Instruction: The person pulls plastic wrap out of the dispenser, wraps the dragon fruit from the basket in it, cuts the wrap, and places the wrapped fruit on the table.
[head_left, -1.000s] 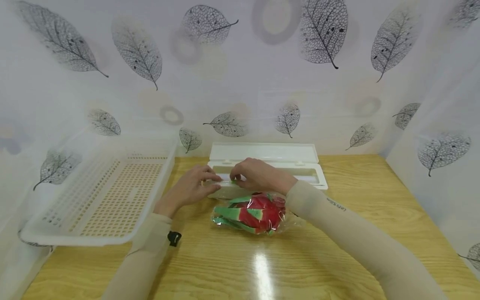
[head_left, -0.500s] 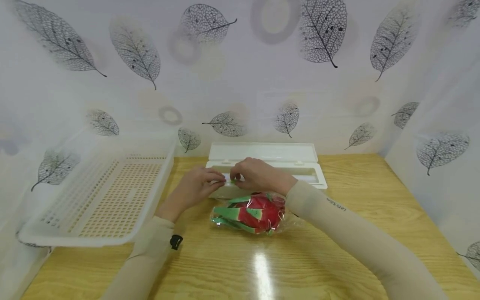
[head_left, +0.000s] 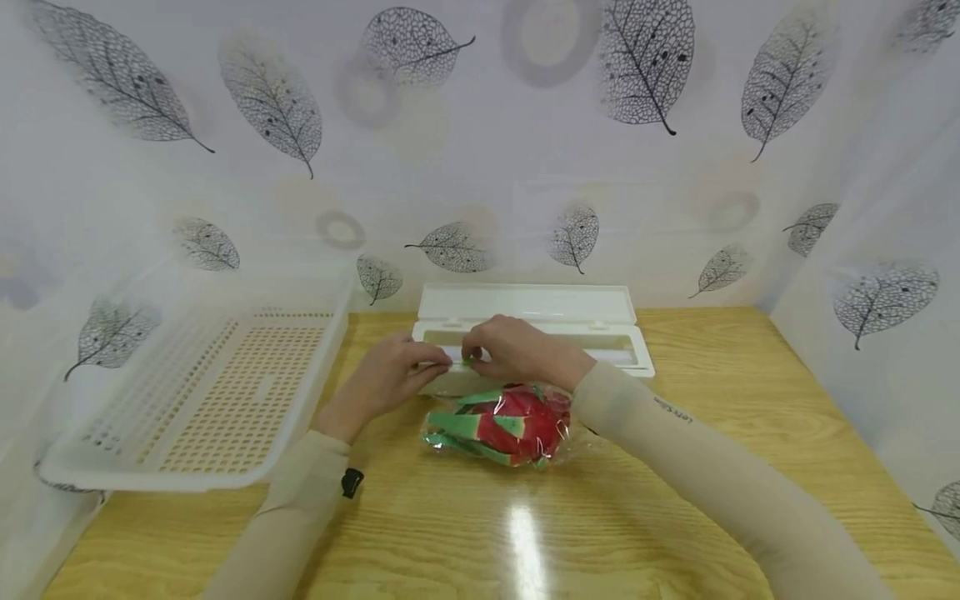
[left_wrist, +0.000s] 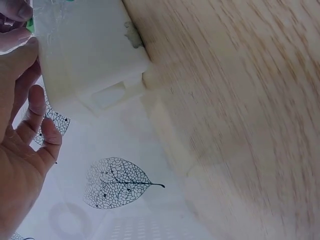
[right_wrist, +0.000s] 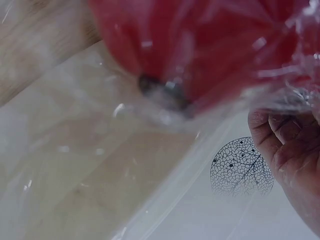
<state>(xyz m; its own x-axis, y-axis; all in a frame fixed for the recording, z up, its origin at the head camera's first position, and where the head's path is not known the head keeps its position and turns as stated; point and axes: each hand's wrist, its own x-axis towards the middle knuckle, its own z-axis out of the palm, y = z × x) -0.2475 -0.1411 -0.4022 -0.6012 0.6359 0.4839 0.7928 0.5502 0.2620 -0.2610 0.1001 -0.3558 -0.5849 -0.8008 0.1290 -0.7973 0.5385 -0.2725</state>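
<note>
White plastic makes up the long box [head_left: 642,354] in the head view, lying with its long axis left to right across the bench [head_left: 420,533], its lid [head_left: 528,305] raised at the far side; at its near edge, toward the left end, sits a small green piece [head_left: 467,362], and the closeness of this piece to both hands is what matters most. The right hand [head_left: 517,346] is nearer, its grip clamped on the green piece between thumb and fingers; the left hand [head_left: 386,373] comes in from the left, thumb and fingertips drawn close together just beside it, though whether they pinch clear film cannot be told. The red and green fruit-like thing [head_left: 517,425] in clear wrapping [head_left: 435,446] lies nearer the person than the box, partly under the right forearm [head_left: 675,442]; a white basket [head_left: 187,481] stands well apart on the left. In the left wrist view, the left fingertips meet the box's edge just beside the right fingertips, with a sliver of green showing and the rest cut off by the frame. In the right wrist view, the blurred red thing fills the top, and wrapping hides the right fingertips and whatever they hold.
</note>
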